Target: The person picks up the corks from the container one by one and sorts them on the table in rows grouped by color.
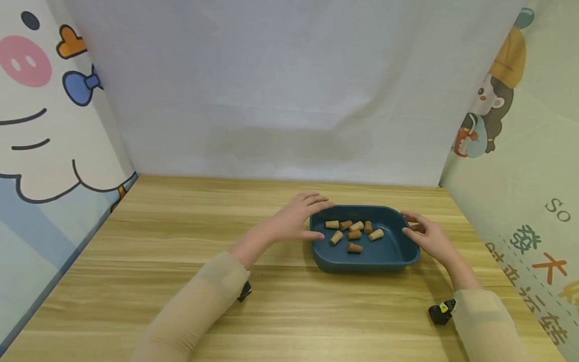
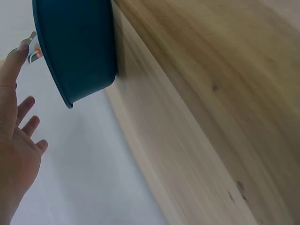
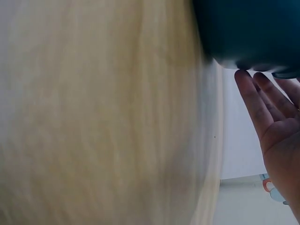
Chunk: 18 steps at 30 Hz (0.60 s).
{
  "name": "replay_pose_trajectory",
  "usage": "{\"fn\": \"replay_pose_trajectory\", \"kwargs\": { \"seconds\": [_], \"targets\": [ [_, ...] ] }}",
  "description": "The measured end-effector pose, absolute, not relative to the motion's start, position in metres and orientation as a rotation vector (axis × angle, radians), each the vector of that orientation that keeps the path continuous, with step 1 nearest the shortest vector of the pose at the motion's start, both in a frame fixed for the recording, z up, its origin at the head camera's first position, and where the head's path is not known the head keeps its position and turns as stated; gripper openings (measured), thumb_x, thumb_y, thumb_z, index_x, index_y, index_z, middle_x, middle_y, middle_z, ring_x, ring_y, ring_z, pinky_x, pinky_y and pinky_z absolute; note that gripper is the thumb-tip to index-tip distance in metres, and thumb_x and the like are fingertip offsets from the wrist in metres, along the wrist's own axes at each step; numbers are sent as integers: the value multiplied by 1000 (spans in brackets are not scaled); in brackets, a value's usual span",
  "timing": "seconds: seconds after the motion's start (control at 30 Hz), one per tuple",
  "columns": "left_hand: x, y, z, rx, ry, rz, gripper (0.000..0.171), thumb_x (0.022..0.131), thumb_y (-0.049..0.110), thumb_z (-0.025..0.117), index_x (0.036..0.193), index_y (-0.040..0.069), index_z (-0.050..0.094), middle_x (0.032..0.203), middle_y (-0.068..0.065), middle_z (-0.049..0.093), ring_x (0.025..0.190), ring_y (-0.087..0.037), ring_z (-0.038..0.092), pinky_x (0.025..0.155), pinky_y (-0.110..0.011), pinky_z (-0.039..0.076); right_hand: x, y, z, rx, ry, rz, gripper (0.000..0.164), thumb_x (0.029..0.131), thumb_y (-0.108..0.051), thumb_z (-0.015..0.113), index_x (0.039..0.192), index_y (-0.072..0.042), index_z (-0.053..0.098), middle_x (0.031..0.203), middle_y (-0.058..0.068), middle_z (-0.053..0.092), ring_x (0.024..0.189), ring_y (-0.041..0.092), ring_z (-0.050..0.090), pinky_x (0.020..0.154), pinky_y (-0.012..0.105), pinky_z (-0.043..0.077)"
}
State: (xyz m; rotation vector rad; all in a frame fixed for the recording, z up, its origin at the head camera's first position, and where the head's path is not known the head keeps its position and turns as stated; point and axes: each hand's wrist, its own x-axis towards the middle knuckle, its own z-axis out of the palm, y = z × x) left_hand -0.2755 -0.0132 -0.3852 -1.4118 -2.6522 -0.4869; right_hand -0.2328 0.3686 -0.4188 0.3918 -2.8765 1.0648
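A dark teal oblong basin (image 1: 392, 249) stands on the table, with several tapered cork stoppers (image 1: 355, 248) scattered over its floor, some pale and some darker brown. My left hand (image 1: 298, 218) is at the basin's left end, fingers extended and spread, thumb over the rim; the left wrist view shows the hand (image 2: 18, 150) with nothing gripped. At the right end, my right hand (image 1: 429, 236) has its thumb at the rim and its fingers along the outer wall. In the right wrist view, straight fingertips of that hand (image 3: 276, 117) touch the basin (image 3: 253, 33) or nearly so.
The wood-grain table (image 1: 271, 311) extends around the basin. A plain pale curtain (image 1: 280, 100) hangs behind it, and printed cartoon panels stand at the left (image 1: 54, 125) and right (image 1: 511, 201). Small black devices sit at both wrists.
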Motion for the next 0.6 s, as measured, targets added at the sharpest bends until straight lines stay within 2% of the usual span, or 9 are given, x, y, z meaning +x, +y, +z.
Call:
{"fn": "replay_pose_trajectory", "kwargs": {
  "seconds": [0.33,0.6],
  "targets": [
    [-290,21,-390,-1624,-2714,-410,73,80,41,74,142,19,42,139,-1,48,129,-21,43,110,-38,33,-233,371,-420,384,-2913,1082,54,97,-21,54,143,-1,36,137,30,43,114,46,53,82,49,53],
    [-299,39,-399,-1616,-2786,-337,65,79,39,75,136,22,51,125,6,59,115,-14,51,110,-37,31,-233,371,-419,400,-2915,1111,53,97,-22,53,144,-3,36,138,30,42,113,46,53,82,50,53]
  ]
}}
